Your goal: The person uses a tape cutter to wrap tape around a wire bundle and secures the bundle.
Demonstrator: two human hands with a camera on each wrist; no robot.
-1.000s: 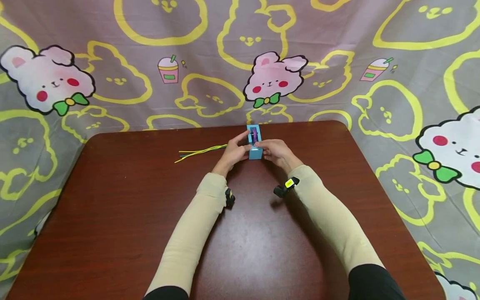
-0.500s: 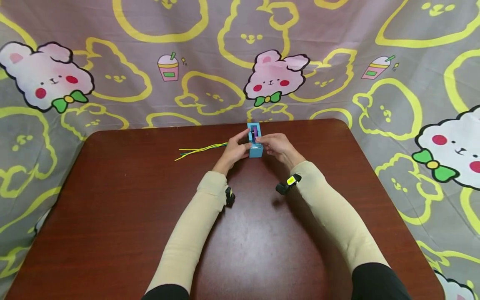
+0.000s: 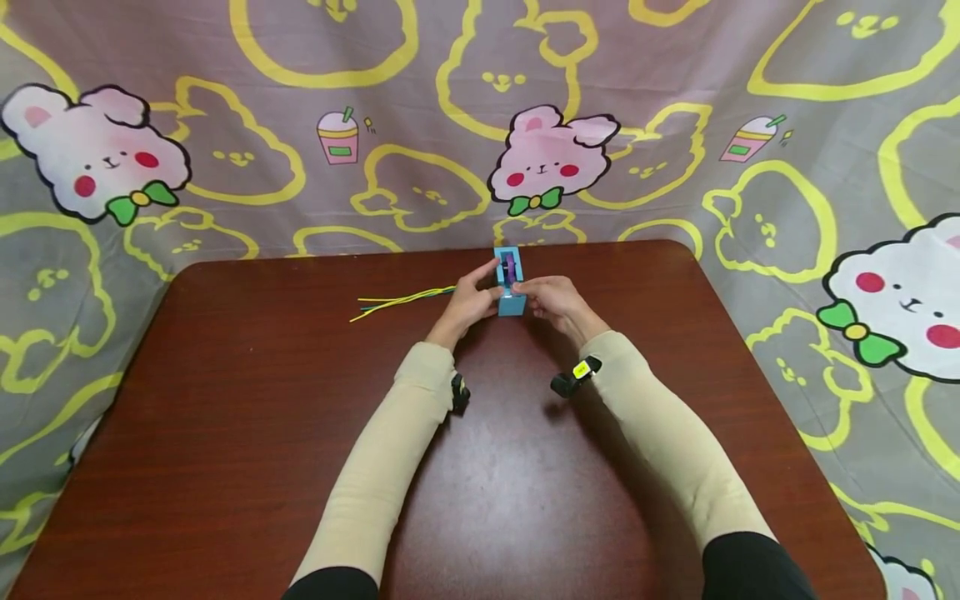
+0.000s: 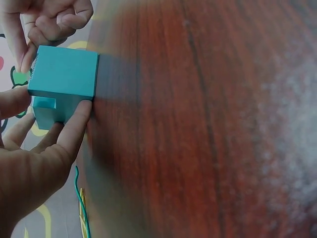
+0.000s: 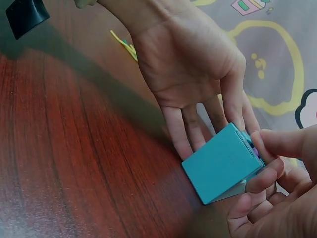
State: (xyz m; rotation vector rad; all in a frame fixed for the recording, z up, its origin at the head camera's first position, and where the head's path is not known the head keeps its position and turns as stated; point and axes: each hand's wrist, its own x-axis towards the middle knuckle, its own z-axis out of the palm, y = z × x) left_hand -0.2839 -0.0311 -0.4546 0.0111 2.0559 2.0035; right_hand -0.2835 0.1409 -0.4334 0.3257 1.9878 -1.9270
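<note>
A teal tape dispenser (image 3: 512, 307) stands at the back of the table, a purple roll of tape (image 3: 512, 268) set in its open top. My left hand (image 3: 467, 303) grips the dispenser from the left, its fingertips along the side in the left wrist view. From the right, my right hand (image 3: 558, 300) reaches over the front, where thumb and index finger (image 5: 270, 141) meet right at the toothed cutting edge (image 5: 244, 144). They pinch at the tape there; its loose end is mostly hidden by the fingers. The other right fingers are loosely curled beside the dispenser.
Thin yellow and green cords (image 3: 405, 298) lie on the brown table (image 3: 247, 400), left of my left hand. A patterned cloth (image 3: 420, 108) hangs close behind the table's back edge. Wrist cameras (image 3: 573, 377) sit on both sleeves.
My right fingertips moved slightly up toward the purple roll, then came back down to the dispenser's front edge. My left hand and the dispenser stay in place.
</note>
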